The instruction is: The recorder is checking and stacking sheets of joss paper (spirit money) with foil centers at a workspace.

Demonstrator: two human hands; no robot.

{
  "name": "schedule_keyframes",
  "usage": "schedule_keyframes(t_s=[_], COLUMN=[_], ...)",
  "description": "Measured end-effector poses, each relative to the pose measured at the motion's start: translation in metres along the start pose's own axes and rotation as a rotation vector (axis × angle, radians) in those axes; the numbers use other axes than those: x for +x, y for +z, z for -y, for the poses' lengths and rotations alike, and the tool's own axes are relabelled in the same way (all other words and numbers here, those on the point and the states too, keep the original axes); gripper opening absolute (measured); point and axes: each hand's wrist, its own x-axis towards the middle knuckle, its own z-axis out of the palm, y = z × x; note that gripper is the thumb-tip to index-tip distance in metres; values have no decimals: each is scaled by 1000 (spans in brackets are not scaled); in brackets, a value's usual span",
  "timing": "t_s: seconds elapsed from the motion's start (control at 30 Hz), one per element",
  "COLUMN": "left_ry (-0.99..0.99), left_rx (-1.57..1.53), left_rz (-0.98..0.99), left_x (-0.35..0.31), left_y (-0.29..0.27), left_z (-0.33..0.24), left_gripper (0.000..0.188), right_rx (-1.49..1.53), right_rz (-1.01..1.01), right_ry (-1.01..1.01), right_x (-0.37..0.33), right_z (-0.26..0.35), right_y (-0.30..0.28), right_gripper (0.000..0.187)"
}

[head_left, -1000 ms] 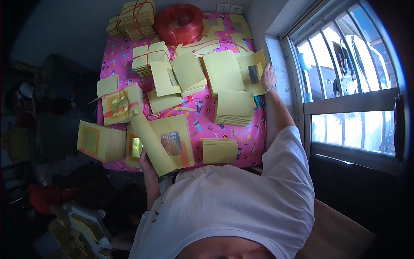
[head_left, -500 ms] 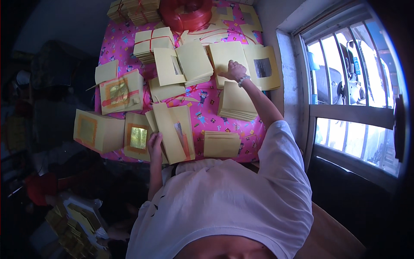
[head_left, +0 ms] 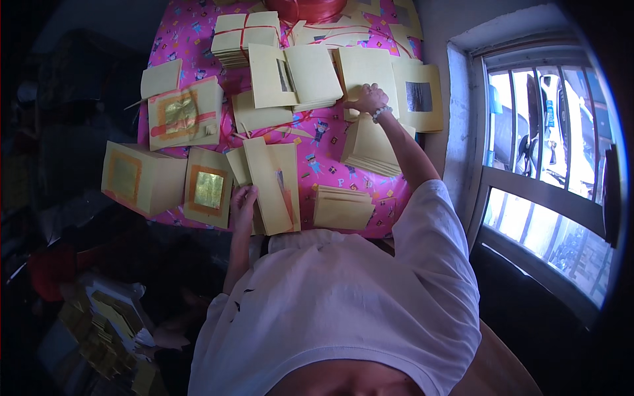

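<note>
My left hand (head_left: 244, 199) is at the near edge of the table, its fingers curled and pressed together against the left edge of a folded yellow paper piece (head_left: 272, 188). Whether anything is pinched in those fingers is hidden. To its left stands a yellow paper piece (head_left: 209, 188) with an orange-framed gold window. My right hand (head_left: 371, 100), with a beaded bracelet at the wrist, reaches to the near edge of a stack of yellow sheets (head_left: 366, 65). Its fingers are bent, the thumb stretched out to the left. Just below it lies another stack of yellow sheets (head_left: 373, 148), slightly fanned.
A pink patterned tablecloth (head_left: 310, 165) covers the table. Farther back are a bundle tied with red cord (head_left: 246, 33) and a red roll (head_left: 307, 8). At the right is a barred window (head_left: 548, 132). Another person's hand (head_left: 172, 336) is by a pale tray (head_left: 119, 297) at lower left.
My right hand has slid nearer to me, toward the front edge of the stack. My left hand stays beside the folded piece. The whole view has shifted a little.
</note>
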Motion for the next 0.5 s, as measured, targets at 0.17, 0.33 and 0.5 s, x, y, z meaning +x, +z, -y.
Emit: schedule_keyframes(t_s=[0.17, 0.33, 0.5], left_ry=[1, -26, -23], left_rx=[-5, 10, 16], left_rz=[-22, -13, -5], left_x=[-1, -1, 1], left_y=[1, 0, -4], left_z=[2, 1, 5], left_gripper=[17, 16, 15], right_rx=[-14, 1, 153], right_rz=[-2, 4, 44], right_ry=[-15, -52, -185], right_x=[-1, 7, 16], right_z=[2, -9, -29], right_y=[-2, 1, -6], right_gripper=[101, 90, 51])
